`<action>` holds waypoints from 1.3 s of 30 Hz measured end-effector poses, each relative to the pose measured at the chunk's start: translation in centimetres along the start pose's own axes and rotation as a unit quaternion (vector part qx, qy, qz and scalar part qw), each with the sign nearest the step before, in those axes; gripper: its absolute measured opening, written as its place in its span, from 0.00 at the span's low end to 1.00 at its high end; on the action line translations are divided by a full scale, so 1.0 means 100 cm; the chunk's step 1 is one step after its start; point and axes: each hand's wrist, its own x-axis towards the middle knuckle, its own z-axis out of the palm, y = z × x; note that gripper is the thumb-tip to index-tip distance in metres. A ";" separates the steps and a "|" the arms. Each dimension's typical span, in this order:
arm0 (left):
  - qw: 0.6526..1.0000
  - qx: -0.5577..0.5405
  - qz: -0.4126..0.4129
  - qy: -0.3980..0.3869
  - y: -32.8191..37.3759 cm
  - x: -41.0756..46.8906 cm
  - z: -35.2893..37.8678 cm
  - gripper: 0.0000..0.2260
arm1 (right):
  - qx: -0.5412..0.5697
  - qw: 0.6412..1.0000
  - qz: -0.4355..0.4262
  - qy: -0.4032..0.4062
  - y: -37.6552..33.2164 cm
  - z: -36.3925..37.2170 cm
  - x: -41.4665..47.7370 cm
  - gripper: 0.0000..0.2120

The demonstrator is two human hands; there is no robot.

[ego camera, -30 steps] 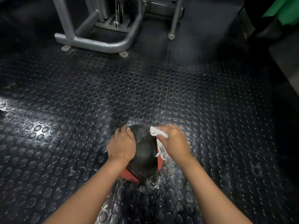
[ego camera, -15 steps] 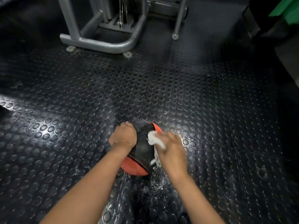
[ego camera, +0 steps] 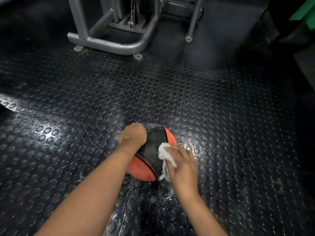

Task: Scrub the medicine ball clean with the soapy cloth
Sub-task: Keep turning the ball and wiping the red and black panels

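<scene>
Orange-black medicine ball (ego camera: 154, 142), wet studded floor (ego camera: 221, 133) beneath it; left hand (ego camera: 134, 135) clasps ball's top, right hand (ego camera: 182, 162) clutches soapy cloth (ego camera: 163, 149) against ball's right flank; best: brace firmly, short overlapping strokes

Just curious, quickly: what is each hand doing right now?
Left hand: grips the medicine ball.
Right hand: holds the cloth against the ball.

The floor (ego camera: 221, 116) is dark rubber with little round bumps all over. A grey metal gym machine (ego camera: 80, 19) stands on it at the far end, with a bent bar (ego camera: 109, 46) down low. In front of the machine the floor shines and some spots (ego camera: 166, 193) look wet. Far to the right of the machine something green (ego camera: 305, 12) shows in a dark corner.
</scene>
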 end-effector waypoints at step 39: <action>0.989 -0.035 0.059 0.129 -0.002 -0.012 0.030 0.18 | 0.011 0.989 0.134 0.064 0.012 -0.005 0.008 0.16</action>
